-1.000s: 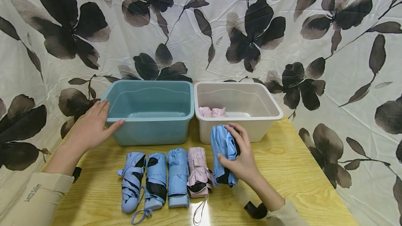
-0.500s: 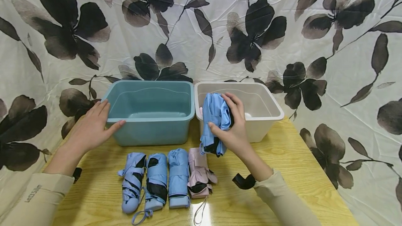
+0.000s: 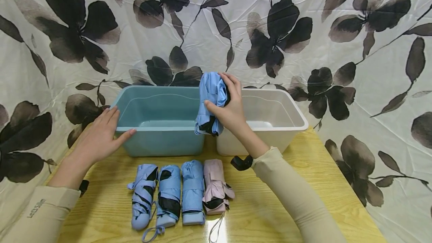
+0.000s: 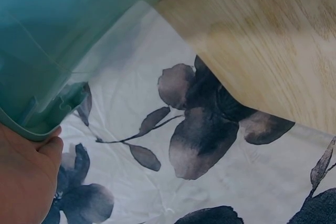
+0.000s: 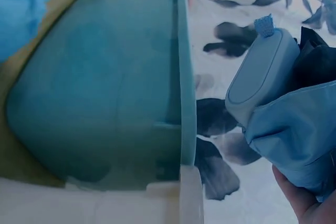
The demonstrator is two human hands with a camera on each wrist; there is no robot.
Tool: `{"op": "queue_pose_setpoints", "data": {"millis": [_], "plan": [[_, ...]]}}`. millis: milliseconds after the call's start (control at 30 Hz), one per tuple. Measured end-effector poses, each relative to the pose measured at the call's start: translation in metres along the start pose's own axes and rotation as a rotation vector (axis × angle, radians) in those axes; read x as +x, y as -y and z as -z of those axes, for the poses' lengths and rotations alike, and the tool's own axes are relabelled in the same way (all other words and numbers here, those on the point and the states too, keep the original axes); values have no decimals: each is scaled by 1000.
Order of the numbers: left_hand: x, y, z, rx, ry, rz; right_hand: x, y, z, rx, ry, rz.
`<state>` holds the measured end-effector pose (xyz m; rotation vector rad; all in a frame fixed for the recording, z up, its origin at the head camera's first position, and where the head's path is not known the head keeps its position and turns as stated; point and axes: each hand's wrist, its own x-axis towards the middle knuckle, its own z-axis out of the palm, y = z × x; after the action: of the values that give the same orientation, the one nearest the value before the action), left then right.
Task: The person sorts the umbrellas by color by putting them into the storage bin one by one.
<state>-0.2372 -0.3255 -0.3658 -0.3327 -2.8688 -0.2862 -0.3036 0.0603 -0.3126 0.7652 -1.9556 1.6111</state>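
Observation:
My right hand point(image 3: 229, 104) holds a folded light-blue umbrella point(image 3: 210, 96) above the place where the two bins meet, thumb on the near side and fingers on the far side. In the right wrist view the flat end of the umbrella's handle point(image 5: 257, 74) with its short loop shows. My left hand point(image 3: 101, 136) rests on the left front corner of the teal bin point(image 3: 165, 141), fingers extended along its rim. Three blue folded umbrellas point(image 3: 193, 192) and a pink one point(image 3: 215, 186) lie in a row on the table before the bins.
A whitish bin point(image 3: 270, 136) stands directly right of the teal one on the wooden table point(image 3: 303, 183). A floral cloth point(image 3: 216, 29) hangs behind. Wrist straps of both umbrellas at the row's ends point(image 3: 216, 231) lie loose on the tabletop.
My right hand has raised the blue umbrella from in front of the whitish bin, moving it up and left toward the teal bin. My left hand has stayed put.

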Motion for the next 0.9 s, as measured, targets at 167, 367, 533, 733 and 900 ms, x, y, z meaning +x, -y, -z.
{"op": "queue_pose_setpoints", "data": {"millis": [167,367,533,733,900], "plan": [[-2,0,1,-10,7,6,26,-8,-21,7,10,-65],[-1,0,0,-17,0,8,50,-19,-47,-21,35,-133],[-1,0,2,-16,-6,6,62,-30,-73,-84,91,-213],[-2,0,2,-10,3,16,61,-48,-103,-134,164,-341],[-3,-3,4,-13,7,21,59,-60,-120,-193,224,-448]]}}
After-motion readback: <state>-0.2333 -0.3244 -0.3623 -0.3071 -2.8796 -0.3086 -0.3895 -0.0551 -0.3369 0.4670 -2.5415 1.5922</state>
